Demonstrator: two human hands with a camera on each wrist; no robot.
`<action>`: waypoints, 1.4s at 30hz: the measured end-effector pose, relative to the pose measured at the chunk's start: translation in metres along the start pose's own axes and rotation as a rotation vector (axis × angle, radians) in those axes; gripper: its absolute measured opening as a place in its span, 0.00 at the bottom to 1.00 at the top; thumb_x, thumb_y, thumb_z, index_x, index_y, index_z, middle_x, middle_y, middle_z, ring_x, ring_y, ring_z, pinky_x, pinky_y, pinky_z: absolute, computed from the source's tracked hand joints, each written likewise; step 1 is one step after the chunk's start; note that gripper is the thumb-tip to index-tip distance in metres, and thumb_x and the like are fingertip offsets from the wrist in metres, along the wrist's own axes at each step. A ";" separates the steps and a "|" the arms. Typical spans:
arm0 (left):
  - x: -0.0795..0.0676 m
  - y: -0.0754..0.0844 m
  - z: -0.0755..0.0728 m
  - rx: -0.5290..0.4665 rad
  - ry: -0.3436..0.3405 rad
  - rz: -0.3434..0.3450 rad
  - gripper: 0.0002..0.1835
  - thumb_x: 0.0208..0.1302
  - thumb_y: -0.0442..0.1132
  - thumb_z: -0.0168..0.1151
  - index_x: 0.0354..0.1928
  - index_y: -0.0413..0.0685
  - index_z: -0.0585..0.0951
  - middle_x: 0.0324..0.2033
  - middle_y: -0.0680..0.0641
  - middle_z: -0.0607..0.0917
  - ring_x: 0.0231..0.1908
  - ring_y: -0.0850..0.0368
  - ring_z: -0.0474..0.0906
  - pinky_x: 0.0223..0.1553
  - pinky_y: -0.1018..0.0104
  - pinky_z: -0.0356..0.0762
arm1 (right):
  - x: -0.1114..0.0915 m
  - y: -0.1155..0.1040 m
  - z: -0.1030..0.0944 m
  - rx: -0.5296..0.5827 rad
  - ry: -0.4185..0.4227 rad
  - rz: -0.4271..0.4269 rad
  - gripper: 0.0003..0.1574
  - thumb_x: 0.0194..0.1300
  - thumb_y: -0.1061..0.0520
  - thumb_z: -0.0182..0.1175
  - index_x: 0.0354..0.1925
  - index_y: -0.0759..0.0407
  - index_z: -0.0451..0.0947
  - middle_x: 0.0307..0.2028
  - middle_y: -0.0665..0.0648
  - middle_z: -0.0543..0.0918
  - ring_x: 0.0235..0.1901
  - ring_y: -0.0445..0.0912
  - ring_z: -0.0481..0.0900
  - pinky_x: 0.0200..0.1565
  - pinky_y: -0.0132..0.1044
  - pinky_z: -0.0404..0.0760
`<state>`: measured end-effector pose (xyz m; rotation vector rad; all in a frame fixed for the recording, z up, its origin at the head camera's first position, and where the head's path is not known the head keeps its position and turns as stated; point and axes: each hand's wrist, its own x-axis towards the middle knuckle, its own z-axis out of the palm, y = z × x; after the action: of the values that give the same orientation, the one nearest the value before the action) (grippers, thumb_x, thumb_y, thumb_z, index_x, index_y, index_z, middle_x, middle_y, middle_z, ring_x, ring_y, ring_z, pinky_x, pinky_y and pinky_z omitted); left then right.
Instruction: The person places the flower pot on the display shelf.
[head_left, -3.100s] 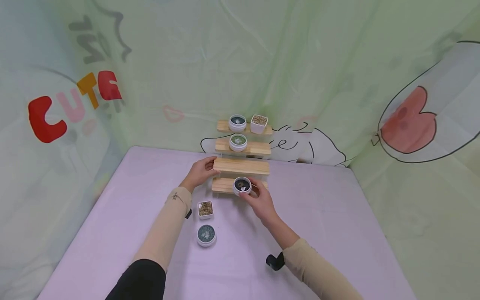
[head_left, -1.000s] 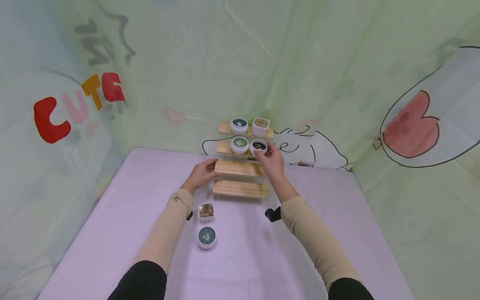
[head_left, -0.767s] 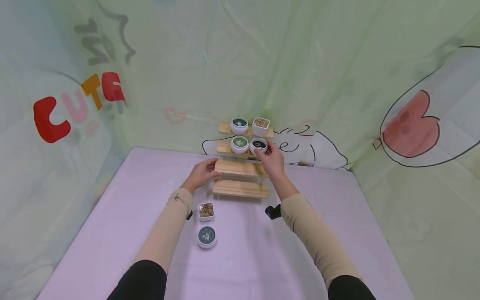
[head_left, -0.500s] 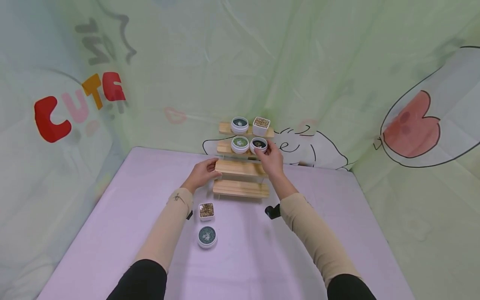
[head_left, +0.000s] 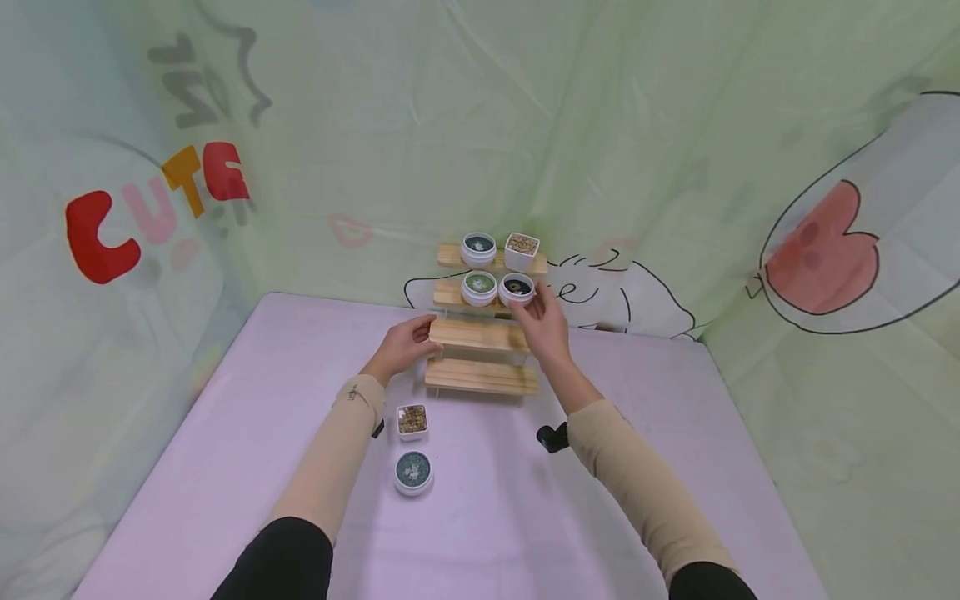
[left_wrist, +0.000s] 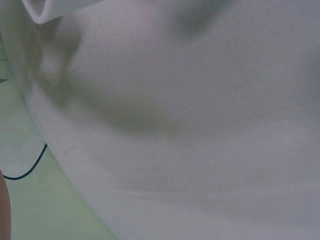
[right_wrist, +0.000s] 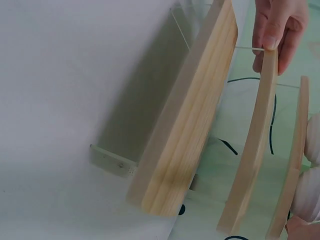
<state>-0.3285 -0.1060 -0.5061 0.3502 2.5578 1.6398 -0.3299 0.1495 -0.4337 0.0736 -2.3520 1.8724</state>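
A wooden tiered display stand (head_left: 482, 377) rises in steps at the back of the table. My left hand (head_left: 400, 346) grips the left end of its second-lowest board (head_left: 480, 335); the right wrist view also shows this hand (right_wrist: 280, 30) with its thumb on the board's end. On the board above, my right hand (head_left: 546, 329) has thumb and fingers around the right side of a small round white pot (head_left: 517, 288) with dark contents. Beside it sits a round pot (head_left: 479, 287) with green contents. The left wrist view shows little of the left hand's hold.
The top board carries a round pot (head_left: 478, 248) with dark contents and a square pot (head_left: 521, 250) with pebbly filling. Nearer on the lilac cloth (head_left: 600, 467) stand another square pot (head_left: 412, 422) and a round grey-topped pot (head_left: 413, 472). Printed curtains (head_left: 480, 125) enclose the table.
My right hand has carried the dark-filled round pot from above the lowest board up to the third board, beside the green one. Lately the right forearm has drawn back slightly. The left hand keeps its place.
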 end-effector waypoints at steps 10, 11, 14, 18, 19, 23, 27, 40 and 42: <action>0.003 -0.003 0.001 0.008 0.003 -0.011 0.38 0.61 0.38 0.70 0.70 0.35 0.65 0.66 0.36 0.71 0.63 0.45 0.71 0.64 0.62 0.72 | -0.037 -0.012 -0.004 0.003 -0.108 0.036 0.49 0.68 0.55 0.62 0.77 0.60 0.47 0.76 0.59 0.51 0.73 0.50 0.54 0.72 0.35 0.58; 0.003 -0.003 0.001 0.006 0.005 -0.014 0.38 0.61 0.38 0.70 0.70 0.35 0.65 0.66 0.36 0.71 0.63 0.46 0.71 0.64 0.62 0.72 | -0.042 -0.015 -0.004 0.010 -0.119 0.035 0.49 0.68 0.56 0.62 0.76 0.62 0.47 0.75 0.61 0.51 0.73 0.52 0.53 0.73 0.37 0.58; 0.002 -0.003 0.001 0.006 0.005 -0.020 0.38 0.62 0.38 0.70 0.71 0.36 0.65 0.65 0.36 0.71 0.63 0.46 0.71 0.64 0.63 0.72 | -0.054 -0.019 -0.003 0.020 -0.142 0.029 0.48 0.68 0.59 0.62 0.76 0.66 0.47 0.75 0.64 0.52 0.73 0.55 0.54 0.73 0.40 0.58; 0.000 -0.002 0.001 0.008 -0.002 -0.015 0.38 0.62 0.37 0.69 0.71 0.35 0.64 0.66 0.35 0.70 0.64 0.45 0.71 0.64 0.63 0.72 | -0.064 0.000 0.002 0.010 -0.166 0.022 0.47 0.67 0.56 0.63 0.75 0.63 0.51 0.74 0.60 0.55 0.73 0.52 0.55 0.72 0.37 0.60; 0.000 -0.001 0.001 0.009 -0.001 -0.011 0.38 0.62 0.37 0.69 0.71 0.35 0.64 0.66 0.35 0.70 0.64 0.45 0.71 0.64 0.63 0.72 | -0.066 0.006 0.003 0.002 -0.176 0.016 0.47 0.67 0.54 0.64 0.75 0.61 0.52 0.74 0.59 0.56 0.72 0.51 0.56 0.72 0.36 0.60; -0.001 0.000 0.002 0.011 0.004 0.001 0.37 0.62 0.37 0.69 0.70 0.34 0.64 0.65 0.34 0.71 0.64 0.44 0.71 0.64 0.62 0.72 | -0.084 0.017 0.010 -0.060 -0.253 -0.023 0.45 0.68 0.52 0.63 0.74 0.60 0.55 0.72 0.59 0.60 0.71 0.51 0.59 0.70 0.36 0.63; 0.000 0.000 0.003 0.015 0.008 -0.004 0.37 0.62 0.37 0.69 0.70 0.35 0.65 0.65 0.35 0.71 0.63 0.45 0.71 0.64 0.63 0.72 | -0.105 0.021 0.017 -0.090 -0.348 -0.062 0.42 0.68 0.57 0.63 0.73 0.66 0.56 0.71 0.66 0.61 0.70 0.58 0.61 0.70 0.46 0.64; 0.000 -0.002 0.003 0.011 0.015 -0.016 0.37 0.62 0.38 0.69 0.70 0.35 0.65 0.65 0.35 0.71 0.63 0.45 0.71 0.65 0.62 0.72 | -0.164 0.049 0.038 -0.127 -0.506 -0.141 0.43 0.63 0.56 0.67 0.71 0.63 0.62 0.68 0.62 0.66 0.68 0.56 0.65 0.67 0.42 0.69; 0.001 -0.002 0.003 0.013 0.015 -0.014 0.37 0.63 0.39 0.69 0.70 0.35 0.65 0.65 0.35 0.71 0.63 0.45 0.71 0.65 0.62 0.72 | -0.169 0.053 0.042 -0.121 -0.523 -0.157 0.42 0.63 0.57 0.68 0.70 0.63 0.62 0.68 0.63 0.67 0.67 0.56 0.66 0.66 0.43 0.69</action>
<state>-0.3289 -0.1043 -0.5095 0.3217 2.5767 1.6287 -0.1721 0.1134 -0.5166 0.8006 -2.6720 1.7941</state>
